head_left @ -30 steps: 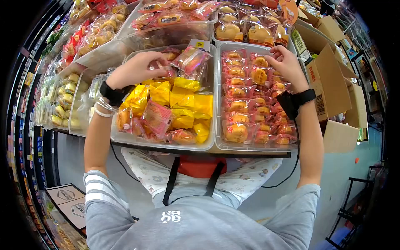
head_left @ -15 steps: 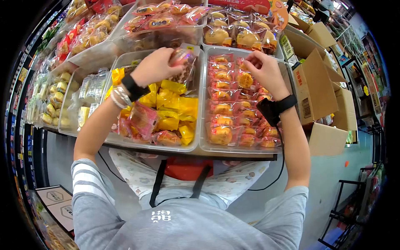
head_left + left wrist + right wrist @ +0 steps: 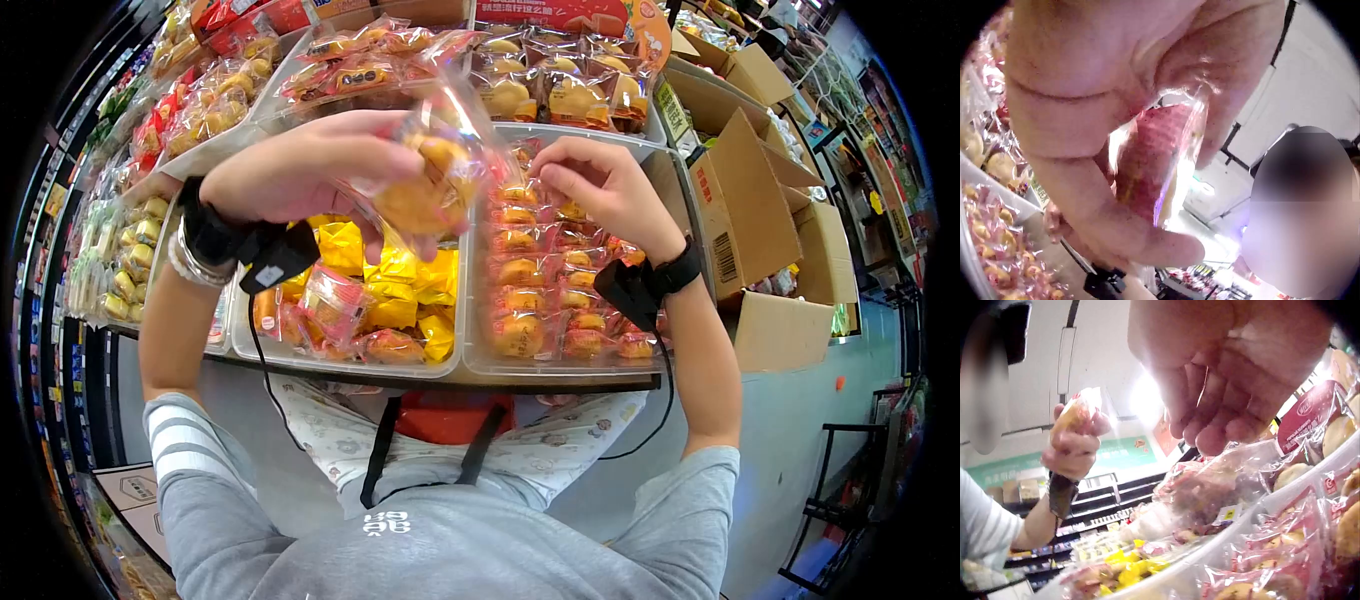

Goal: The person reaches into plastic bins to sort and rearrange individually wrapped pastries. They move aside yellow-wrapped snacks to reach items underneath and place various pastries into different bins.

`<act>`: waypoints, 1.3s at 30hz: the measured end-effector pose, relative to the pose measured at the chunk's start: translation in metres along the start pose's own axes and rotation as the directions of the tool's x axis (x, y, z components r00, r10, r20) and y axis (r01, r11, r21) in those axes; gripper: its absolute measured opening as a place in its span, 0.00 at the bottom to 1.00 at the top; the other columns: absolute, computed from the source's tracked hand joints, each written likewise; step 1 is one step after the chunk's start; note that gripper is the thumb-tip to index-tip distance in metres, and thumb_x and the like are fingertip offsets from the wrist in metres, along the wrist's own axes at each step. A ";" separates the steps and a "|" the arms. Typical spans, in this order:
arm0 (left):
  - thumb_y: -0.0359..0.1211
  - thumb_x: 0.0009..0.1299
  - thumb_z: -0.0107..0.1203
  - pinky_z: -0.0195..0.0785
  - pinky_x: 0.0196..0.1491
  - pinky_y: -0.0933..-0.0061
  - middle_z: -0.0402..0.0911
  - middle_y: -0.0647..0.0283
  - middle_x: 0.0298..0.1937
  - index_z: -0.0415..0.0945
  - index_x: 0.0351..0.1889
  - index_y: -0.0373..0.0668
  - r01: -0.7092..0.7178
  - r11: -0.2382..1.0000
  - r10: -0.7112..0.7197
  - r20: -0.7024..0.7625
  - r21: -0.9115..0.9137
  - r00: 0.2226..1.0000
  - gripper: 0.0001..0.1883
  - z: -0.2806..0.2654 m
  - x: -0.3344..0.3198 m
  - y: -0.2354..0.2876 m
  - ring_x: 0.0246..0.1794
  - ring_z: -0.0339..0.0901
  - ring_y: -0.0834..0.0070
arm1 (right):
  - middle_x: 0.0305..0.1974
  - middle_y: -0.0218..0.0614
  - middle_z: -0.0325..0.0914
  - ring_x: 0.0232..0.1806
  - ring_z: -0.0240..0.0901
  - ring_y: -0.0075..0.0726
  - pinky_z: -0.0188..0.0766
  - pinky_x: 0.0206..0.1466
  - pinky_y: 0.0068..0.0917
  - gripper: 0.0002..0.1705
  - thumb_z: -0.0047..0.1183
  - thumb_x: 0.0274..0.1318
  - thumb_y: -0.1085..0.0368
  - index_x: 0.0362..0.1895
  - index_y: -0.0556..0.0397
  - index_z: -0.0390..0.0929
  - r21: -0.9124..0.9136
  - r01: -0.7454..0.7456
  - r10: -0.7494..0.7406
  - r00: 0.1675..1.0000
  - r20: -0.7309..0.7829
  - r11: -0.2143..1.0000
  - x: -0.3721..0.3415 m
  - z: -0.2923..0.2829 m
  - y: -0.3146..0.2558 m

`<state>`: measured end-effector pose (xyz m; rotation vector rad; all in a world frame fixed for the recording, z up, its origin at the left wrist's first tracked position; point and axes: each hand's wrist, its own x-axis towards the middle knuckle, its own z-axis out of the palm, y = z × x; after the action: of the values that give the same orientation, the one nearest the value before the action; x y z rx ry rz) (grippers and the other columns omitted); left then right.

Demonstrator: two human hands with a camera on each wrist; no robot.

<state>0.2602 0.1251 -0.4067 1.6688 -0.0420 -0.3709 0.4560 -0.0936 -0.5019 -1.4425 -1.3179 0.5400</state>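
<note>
My left hand (image 3: 310, 165) holds a clear-wrapped pastry packet (image 3: 432, 185), blurred, raised over the left bin of yellow packets (image 3: 395, 275). In the left wrist view the fingers and thumb of that hand (image 3: 1110, 144) curl round the packet's pink side (image 3: 1150, 159). The right wrist view also shows the left hand (image 3: 1072, 453) gripping the packet (image 3: 1077, 415) upright. Over the back of the right bin of small wrapped pastries (image 3: 520, 270), my right hand (image 3: 612, 190) hovers with loosely bent fingers; nothing shows in it in the right wrist view (image 3: 1229, 369).
Behind the two front bins stand further bins with larger wrapped pastries (image 3: 575, 95). Green and white packets (image 3: 125, 250) fill a bin on the left. Open cardboard boxes (image 3: 745, 205) stand on the right. The front bin rims (image 3: 350, 365) run close to the person's lap.
The left hand has picked up the packet from the back of the left bin and lifted it toward the head camera. The right hand has shifted slightly left within the head view.
</note>
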 end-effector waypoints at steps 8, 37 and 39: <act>0.38 0.72 0.49 0.69 0.51 0.76 0.73 0.64 0.54 0.66 0.59 0.41 -0.353 0.933 0.357 -0.302 0.070 0.884 0.20 0.025 0.086 -0.003 0.51 0.74 0.77 | 0.46 0.33 0.77 0.46 0.75 0.29 0.75 0.48 0.28 0.21 0.46 0.66 0.57 0.54 0.59 0.70 0.471 0.054 -0.083 0.996 0.043 0.881 -0.006 0.000 -0.017; 0.39 0.59 0.53 0.72 0.42 0.59 0.80 0.54 0.36 0.82 0.31 0.42 -0.170 0.404 0.338 0.026 0.899 0.941 0.11 0.033 0.174 -0.090 0.38 0.78 0.58 | 0.16 0.31 0.73 0.19 0.64 0.22 0.63 0.25 0.26 0.14 0.62 0.49 0.60 0.28 0.62 0.81 -0.621 -0.432 0.655 0.733 0.180 0.654 -0.019 -0.077 0.059; 0.38 0.59 0.53 0.71 0.42 0.59 0.79 0.55 0.37 0.82 0.30 0.43 -0.163 0.382 0.351 0.020 0.910 0.936 0.11 0.033 0.173 -0.091 0.39 0.78 0.58 | 0.16 0.32 0.73 0.19 0.65 0.22 0.64 0.25 0.26 0.13 0.62 0.49 0.61 0.28 0.62 0.81 -0.643 -0.387 0.636 0.744 0.206 0.661 -0.017 -0.079 0.062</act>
<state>0.3982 0.0645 -0.5351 2.7473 -0.4506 0.1171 0.5449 -0.1289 -0.5353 -2.3576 -1.4500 0.9374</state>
